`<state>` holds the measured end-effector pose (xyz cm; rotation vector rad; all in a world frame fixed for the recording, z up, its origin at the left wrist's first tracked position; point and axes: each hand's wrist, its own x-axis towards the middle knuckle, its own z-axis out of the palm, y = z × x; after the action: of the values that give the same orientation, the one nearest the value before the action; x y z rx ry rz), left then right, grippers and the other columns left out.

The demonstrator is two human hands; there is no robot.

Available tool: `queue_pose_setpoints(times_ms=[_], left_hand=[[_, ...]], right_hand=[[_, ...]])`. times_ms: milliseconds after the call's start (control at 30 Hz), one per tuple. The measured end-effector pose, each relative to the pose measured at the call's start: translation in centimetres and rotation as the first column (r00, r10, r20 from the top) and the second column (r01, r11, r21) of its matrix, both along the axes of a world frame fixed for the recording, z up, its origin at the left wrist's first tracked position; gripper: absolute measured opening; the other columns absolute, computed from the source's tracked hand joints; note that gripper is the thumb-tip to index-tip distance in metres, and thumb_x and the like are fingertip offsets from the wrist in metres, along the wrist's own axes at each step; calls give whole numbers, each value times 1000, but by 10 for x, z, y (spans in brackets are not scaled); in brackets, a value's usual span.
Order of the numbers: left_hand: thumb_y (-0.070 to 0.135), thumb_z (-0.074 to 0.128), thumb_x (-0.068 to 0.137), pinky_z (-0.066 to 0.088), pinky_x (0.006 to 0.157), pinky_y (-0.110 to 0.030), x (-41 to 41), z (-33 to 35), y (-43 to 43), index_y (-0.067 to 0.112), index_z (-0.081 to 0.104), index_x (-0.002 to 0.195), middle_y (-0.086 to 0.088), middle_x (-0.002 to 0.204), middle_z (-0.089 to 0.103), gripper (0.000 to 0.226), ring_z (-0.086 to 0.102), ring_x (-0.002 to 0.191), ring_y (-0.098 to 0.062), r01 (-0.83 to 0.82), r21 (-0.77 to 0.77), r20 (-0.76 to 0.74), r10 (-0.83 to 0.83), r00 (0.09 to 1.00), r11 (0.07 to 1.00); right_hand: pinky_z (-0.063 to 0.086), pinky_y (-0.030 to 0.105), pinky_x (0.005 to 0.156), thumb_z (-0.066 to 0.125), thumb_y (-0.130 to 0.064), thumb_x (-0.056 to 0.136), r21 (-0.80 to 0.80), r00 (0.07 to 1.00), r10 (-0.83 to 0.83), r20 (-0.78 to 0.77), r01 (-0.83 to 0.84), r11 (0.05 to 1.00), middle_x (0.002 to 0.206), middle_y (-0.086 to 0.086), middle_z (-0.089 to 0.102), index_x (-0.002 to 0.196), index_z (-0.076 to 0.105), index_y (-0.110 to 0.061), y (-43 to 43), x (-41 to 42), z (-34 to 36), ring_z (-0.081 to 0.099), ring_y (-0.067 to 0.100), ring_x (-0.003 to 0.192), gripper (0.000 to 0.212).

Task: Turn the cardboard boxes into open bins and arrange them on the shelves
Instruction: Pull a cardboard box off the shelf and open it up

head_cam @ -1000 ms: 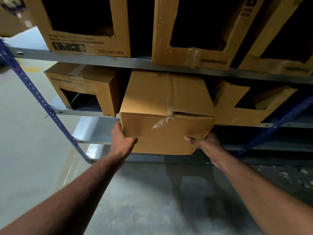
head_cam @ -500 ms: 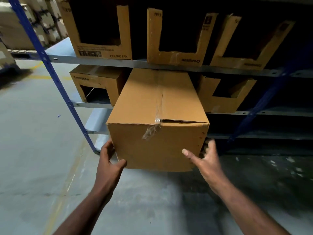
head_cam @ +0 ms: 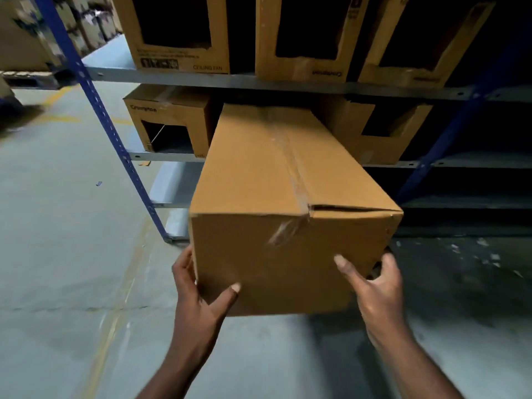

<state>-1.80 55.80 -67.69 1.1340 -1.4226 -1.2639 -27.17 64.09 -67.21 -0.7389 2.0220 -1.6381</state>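
Left hand (head_cam: 198, 300) and right hand (head_cam: 374, 289) clasp the cardboard box (head_cam: 288, 197) — thumbs on front, fingers round its sides.

Closed box (head_cam: 259, 174): brown corrugated cardboard, matt, creased along the top. The seam is sealed with clear glossy tape (head_cam: 283, 230), wrinkled and peeling at the front edge.
Cut-open boxes (head_cam: 178, 61): same matt cardboard, ragged cut edges, black print.
Shelf rails (head_cam: 288, 83): grey metal, dull finish.
Uprights (head_cam: 96, 96): blue-painted perforated metal.
Floor (head_cam: 57, 254): grey concrete, smooth, faint sheen, scuffed.
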Motion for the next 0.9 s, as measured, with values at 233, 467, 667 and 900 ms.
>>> queue_pose_setpoints(times_ms=[233,467,667,900], left_hand=[[68,75,58,52,97,-42,48,85,-6,64,28,143,30,133,55,97,61,116,-4,86,85,101,-95,990,993],[38,75,82,54,92,-56,67,115,-38,49,53,135,-1,126,69,59,70,107,-31,184,291,-62,-174,983,939],[26,59,93,50,88,-46,80,135,-66,37,60,132,-8,120,72,40,68,109,-39,285,450,-79,-280,957,846],[37,59,89,59,70,-33,53,151,-70,28,67,126,-4,108,76,39,74,88,-22,259,465,-129,-225,966,846]], right_hand=[[53,25,76,81,-62,56,-11,954,295,-41,-296,955,112,-18,66,132,45,-46,-1,10,94,66,-1,97,85],[50,9,84,89,-69,35,192,688,722,68,-720,667,135,-29,49,145,4,-50,10,2,149,54,-9,119,140],[39,0,85,95,-45,52,416,587,808,-43,-725,549,133,-59,25,142,-24,-62,37,20,164,35,-28,124,151],[45,2,82,62,35,55,34,746,196,-637,-227,973,145,2,54,142,51,-27,20,15,113,57,7,123,108]])
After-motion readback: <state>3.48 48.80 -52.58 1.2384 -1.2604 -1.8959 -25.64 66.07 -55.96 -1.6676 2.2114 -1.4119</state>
